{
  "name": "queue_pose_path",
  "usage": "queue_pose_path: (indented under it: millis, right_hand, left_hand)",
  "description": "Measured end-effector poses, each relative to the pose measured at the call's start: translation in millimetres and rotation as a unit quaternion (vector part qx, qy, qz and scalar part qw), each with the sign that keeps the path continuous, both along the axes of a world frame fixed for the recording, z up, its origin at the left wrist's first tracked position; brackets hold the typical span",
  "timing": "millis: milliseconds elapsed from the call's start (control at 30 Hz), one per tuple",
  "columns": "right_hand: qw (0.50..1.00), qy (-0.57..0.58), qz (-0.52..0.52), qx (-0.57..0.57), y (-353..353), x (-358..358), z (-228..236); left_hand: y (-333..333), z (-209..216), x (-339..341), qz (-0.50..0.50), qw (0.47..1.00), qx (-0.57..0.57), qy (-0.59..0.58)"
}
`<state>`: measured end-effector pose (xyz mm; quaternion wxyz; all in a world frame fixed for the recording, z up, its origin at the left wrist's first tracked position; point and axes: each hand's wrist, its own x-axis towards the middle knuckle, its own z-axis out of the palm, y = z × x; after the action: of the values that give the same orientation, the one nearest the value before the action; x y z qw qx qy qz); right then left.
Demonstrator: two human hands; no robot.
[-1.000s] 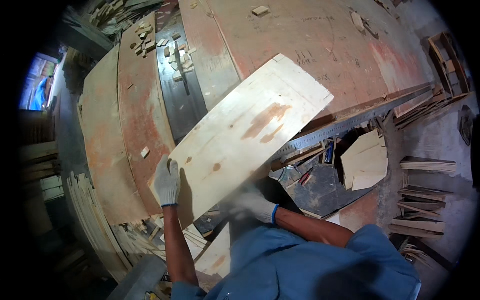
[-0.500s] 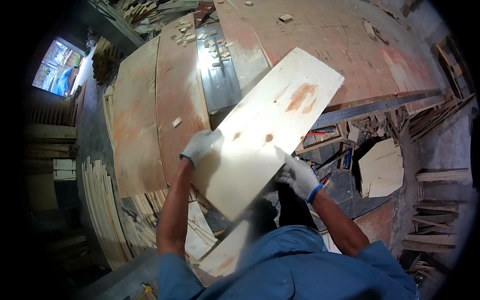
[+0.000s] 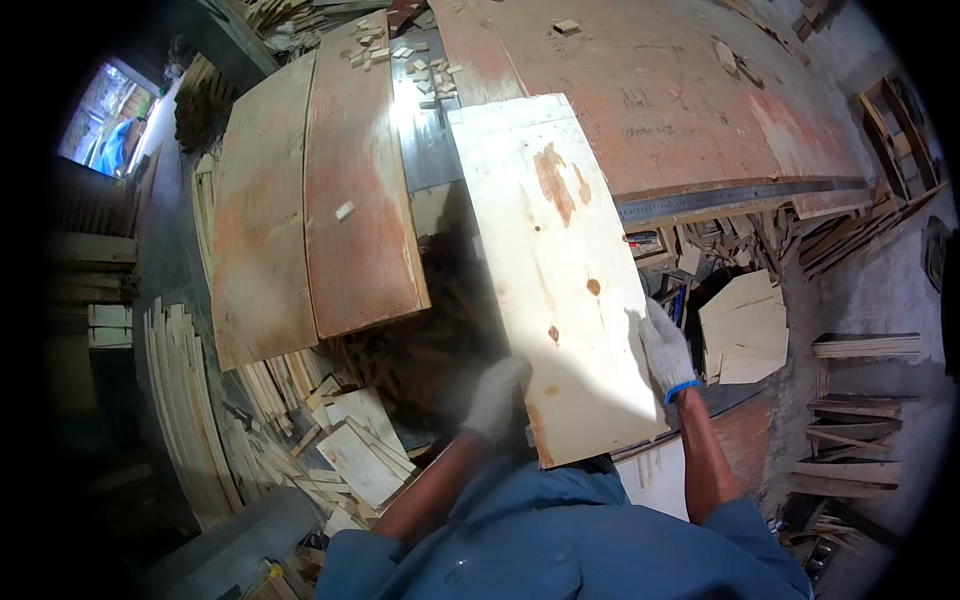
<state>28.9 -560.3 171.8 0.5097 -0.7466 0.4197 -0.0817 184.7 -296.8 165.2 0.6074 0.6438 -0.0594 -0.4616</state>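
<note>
A long pale plywood board [image 3: 570, 290] with knots and brown stains stretches out in front of me, its far end over the metal strip of the worktable. My left hand [image 3: 497, 396], in a white glove and somewhat blurred, grips its left edge near the close end. On the opposite edge, my gloved right hand [image 3: 665, 347] holds the board, with its fingers along the side and partly hidden. The board's near end lies just in front of my body.
The reddish-brown worktable [image 3: 680, 110] spreads ahead, with small wood blocks [image 3: 432, 78] on its metal strip [image 3: 425, 150]. Timber strips [image 3: 185, 400] lie at left. Offcuts [image 3: 375, 450] lie low left; a pale panel [image 3: 742, 330] stands at right. A ruler-like rail [image 3: 740, 200] edges the table.
The board has turned counter-clockwise, its far end swinging left, so it now points nearly straight ahead. My left hand has moved right and closer to me; my right hand has shifted right.
</note>
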Motion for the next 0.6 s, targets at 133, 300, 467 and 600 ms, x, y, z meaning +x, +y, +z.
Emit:
queue_pose_path:
  millis: [133, 300, 467, 600]
  right_hand:
    - [0.996, 0.071, -0.002, -0.061, 29, 7, 22]
    - [0.999, 0.038, -0.003, -0.036, 29, 12, 20]
    - [0.996, 0.065, 0.019, -0.053, 35, 20, 12]
    - [0.992, 0.073, 0.035, -0.095, 29, 28, 19]
  left_hand:
    - [-10, -19, -5, 0.054, 0.995, -0.028, -0.075]
    - [-17, 9, 0, 0.169, 0.979, -0.002, 0.117]
    - [-1, -8, -3, 0.184, 0.974, -0.042, 0.125]
    - [-6, -17, 3, 0.176, 0.977, -0.042, 0.113]
